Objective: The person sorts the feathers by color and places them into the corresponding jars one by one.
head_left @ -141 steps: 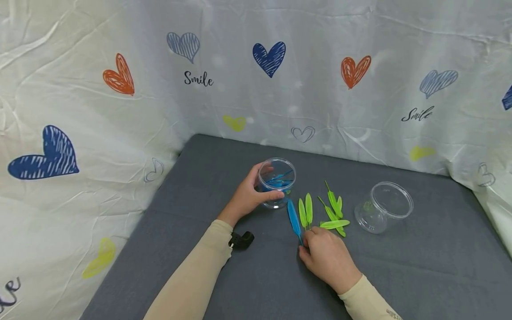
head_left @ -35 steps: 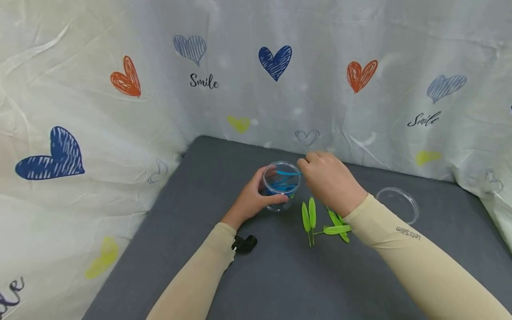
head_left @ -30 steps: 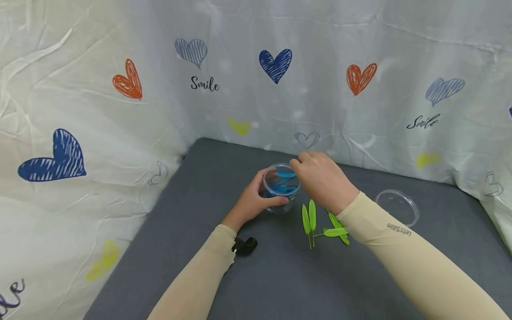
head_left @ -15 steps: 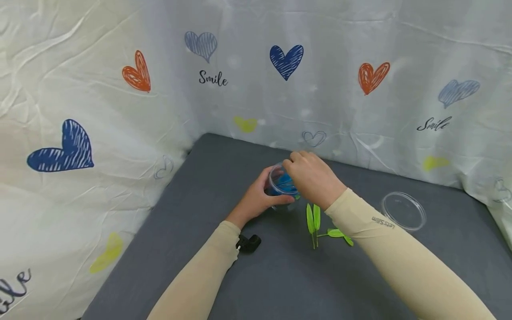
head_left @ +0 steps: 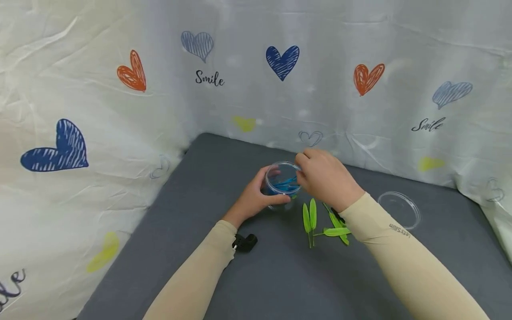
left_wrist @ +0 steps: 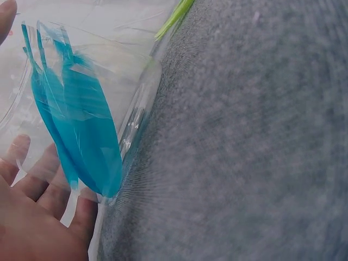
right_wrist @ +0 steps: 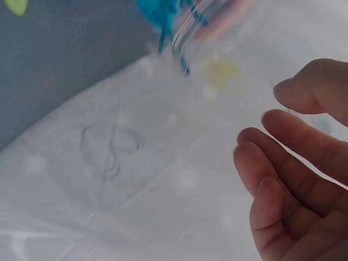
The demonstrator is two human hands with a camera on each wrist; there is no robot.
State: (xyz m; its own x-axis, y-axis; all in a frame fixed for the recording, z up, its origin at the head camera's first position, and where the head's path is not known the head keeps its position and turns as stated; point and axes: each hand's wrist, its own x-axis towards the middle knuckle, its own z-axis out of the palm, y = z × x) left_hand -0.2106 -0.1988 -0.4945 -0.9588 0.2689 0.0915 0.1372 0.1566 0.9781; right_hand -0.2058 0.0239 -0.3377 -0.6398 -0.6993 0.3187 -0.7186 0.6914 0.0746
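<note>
My left hand (head_left: 253,199) grips a clear round jar (head_left: 283,162) from its left side, the thumb lying across the front. Inside the jar are several blue feathers (head_left: 285,186), their thin quills pointing up toward the opening. The left wrist view shows these blue feathers (left_wrist: 89,119) through the clear wall, with fingers behind it. My right hand (head_left: 328,178) is just right of the jar's rim, fingers bent. In the right wrist view the right hand (right_wrist: 304,185) has its thumb apart from the loosely curled fingers, and no feather shows between them.
Several green feathers (head_left: 313,215) lie on the grey cloth in front of the right wrist, which partly covers some. A second clear jar (head_left: 418,215) stands to the right, partly hidden by the right sleeve. A white curtain with hearts (head_left: 282,62) hangs behind.
My right hand picked up the last blue feather from the cloth, carried it into the held jar and let go. It has since drawn back rightward from the rim. The left hand keeps its grip.
</note>
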